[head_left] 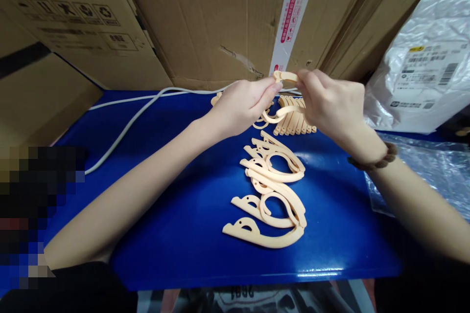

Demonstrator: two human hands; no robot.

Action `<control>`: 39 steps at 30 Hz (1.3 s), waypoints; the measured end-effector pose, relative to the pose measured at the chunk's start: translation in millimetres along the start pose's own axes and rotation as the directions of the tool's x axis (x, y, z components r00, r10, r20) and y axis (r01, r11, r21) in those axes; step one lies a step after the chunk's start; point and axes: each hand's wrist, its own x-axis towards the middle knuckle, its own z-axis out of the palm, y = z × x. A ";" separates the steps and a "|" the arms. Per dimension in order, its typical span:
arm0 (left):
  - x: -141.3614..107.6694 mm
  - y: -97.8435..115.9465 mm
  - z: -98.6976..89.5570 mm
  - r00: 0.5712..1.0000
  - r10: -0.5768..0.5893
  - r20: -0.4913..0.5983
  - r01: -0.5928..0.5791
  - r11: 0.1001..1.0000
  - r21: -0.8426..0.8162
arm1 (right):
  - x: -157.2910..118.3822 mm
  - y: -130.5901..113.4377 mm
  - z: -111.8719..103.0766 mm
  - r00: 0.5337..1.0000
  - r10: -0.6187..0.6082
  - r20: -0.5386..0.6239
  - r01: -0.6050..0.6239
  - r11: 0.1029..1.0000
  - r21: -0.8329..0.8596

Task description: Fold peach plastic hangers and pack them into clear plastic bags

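My left hand (245, 107) reaches over the far part of the table, its thumb and fingers pinched on one end of a cream plastic folding-hanger piece (288, 77). Closed on the other end of that piece is my right hand (332, 100), with a beaded bracelet at the wrist. A second curved cream arm (292, 109) shows just below, between the hands; whether it is joined to the held piece I cannot tell. Nearer to me, several cream folding hangers (279, 240) lie overlapped in a column. Straight hanger arms (293, 127) sit in a row behind, partly covered by my right hand.
The blue table (165, 234) ends at a near edge in front of me. Cardboard boxes (220, 19) stand along the back. A white cable (127, 129) runs over the left side. At right are a white plastic parcel (414, 73) and a clear plastic bag (422, 171).
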 end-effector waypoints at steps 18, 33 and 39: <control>-0.3 -30.3 30.8 0.964 -0.193 0.182 0.125 0.935 0.331 | 13.0 28.6 7.6 0.994 0.050 0.098 -0.108 0.652 0.751; 4.9 -9.8 34.1 0.936 -0.235 0.262 0.336 0.819 -0.466 | 7.2 1.2 3.8 0.970 0.243 -0.009 -0.093 0.405 0.910; 8.7 3.4 22.7 0.912 -0.304 0.276 0.405 0.552 -0.729 | 6.1 7.8 -0.6 0.924 0.322 -0.207 -0.019 0.578 0.816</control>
